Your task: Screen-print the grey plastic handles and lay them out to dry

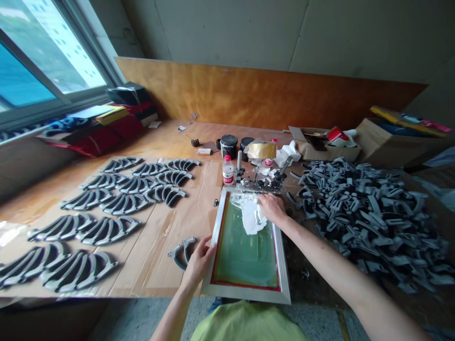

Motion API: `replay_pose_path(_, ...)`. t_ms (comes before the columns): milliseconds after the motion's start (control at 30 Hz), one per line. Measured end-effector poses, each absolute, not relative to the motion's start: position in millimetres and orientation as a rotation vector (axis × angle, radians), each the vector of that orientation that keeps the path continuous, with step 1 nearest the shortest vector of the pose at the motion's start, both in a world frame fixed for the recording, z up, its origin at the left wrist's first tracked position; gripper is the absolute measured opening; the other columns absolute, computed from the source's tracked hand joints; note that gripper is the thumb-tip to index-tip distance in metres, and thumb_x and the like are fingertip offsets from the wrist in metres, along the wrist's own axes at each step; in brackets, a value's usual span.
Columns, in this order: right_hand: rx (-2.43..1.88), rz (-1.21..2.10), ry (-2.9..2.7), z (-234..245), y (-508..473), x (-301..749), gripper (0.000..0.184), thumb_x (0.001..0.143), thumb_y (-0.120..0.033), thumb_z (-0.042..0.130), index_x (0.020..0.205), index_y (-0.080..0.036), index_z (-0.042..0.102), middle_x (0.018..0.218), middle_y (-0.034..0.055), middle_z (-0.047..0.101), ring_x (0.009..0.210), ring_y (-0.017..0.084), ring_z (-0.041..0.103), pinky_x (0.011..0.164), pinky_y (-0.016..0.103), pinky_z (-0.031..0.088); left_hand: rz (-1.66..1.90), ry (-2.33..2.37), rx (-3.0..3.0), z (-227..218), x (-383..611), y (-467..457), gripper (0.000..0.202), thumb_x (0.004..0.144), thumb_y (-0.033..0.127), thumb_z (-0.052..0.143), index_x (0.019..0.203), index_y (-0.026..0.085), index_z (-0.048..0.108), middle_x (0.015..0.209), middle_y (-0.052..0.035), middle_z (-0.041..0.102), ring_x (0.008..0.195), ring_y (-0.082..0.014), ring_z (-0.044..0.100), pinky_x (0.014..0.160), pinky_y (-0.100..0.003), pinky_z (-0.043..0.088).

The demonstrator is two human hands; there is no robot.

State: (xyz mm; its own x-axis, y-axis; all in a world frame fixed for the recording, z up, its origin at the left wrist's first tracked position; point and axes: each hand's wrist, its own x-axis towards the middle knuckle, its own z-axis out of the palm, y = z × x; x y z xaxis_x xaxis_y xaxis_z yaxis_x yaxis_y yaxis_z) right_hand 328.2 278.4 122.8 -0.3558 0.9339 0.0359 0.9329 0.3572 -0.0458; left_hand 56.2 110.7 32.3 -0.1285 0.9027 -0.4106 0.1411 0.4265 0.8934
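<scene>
Head view: right hand (272, 209) curled over the top of the screen frame (282, 265) beside white ink (250, 215), its hold impossible to tell; left hand (199, 262) gripping the frame's left edge at seven o'clock. Gray parts (373, 218) heaped at three o'clock.

no lettering can be read anywhere; the label on the plastic water bottle (228, 176) is too small to make out.

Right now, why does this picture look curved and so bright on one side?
In the head view, the window is washed out by light, glare whitens the cardboard sheet at far left, and a wide lens seems to bow the plywood board; the framed screen looks fairly sharp.
</scene>
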Motion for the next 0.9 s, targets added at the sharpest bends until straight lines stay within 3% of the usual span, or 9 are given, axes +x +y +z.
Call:
replay_pose_path(400, -0.865, 0.220, -2.872, 120, 230, 365, 0.024, 0.081, 0.000, 0.051, 0.087, -0.017, 0.066, 0.086, 0.0059, 0.067, 0.083, 0.019, 0.057, 0.071, 0.027, 0.041, 0.875, 1.584, 0.917, 29, 56, 108, 0.064, 0.080, 0.065, 0.057, 0.124, 0.018, 0.056, 0.070, 0.0021, 0.060, 0.061, -0.0159, 0.055, 0.055, -0.024, 0.041)
replay_pose_path(533, -0.918, 0.225, -2.823, 126, 245, 356, 0.018, 0.083, -0.005, 0.055, 0.084, -0.019, 0.065, 0.083, 0.0032, 0.066, 0.083, 0.018, 0.057, 0.071, 0.027, 0.041, 0.890, 1.587, 0.922, 31, 56, 109, 0.066, 0.079, 0.066, 0.059, 0.123, 0.017, 0.057, 0.070, 0.0011, 0.063, 0.061, -0.0169, 0.058, 0.055, -0.025, 0.042)
replay_pose_path(733, -0.990, 0.074, -2.677, 102, 225, 344, 0.021, 0.086, -0.005, 0.054, 0.093, -0.018, 0.069, 0.093, 0.0059, 0.067, 0.090, 0.020, 0.057, 0.074, 0.028, 0.044, 0.920, 1.603, 0.895, 33, 56, 110, 0.067, 0.075, 0.067, 0.062, 0.120, 0.016, 0.059, 0.070, -0.0005, 0.066, 0.059, -0.0171, 0.060, 0.053, -0.025, 0.043)
replay_pose_path(900, -0.959, 0.229, -2.683, 118, 230, 354, 0.019, 0.086, -0.009, 0.061, 0.097, -0.022, 0.070, 0.092, 0.0030, 0.069, 0.089, 0.018, 0.061, 0.075, 0.026, 0.046, 0.928, 1.618, 0.863, 51, 60, 110, 0.069, 0.072, 0.067, 0.065, 0.118, 0.016, 0.061, 0.067, -0.0003, 0.065, 0.058, -0.0179, 0.061, 0.052, -0.025, 0.043)
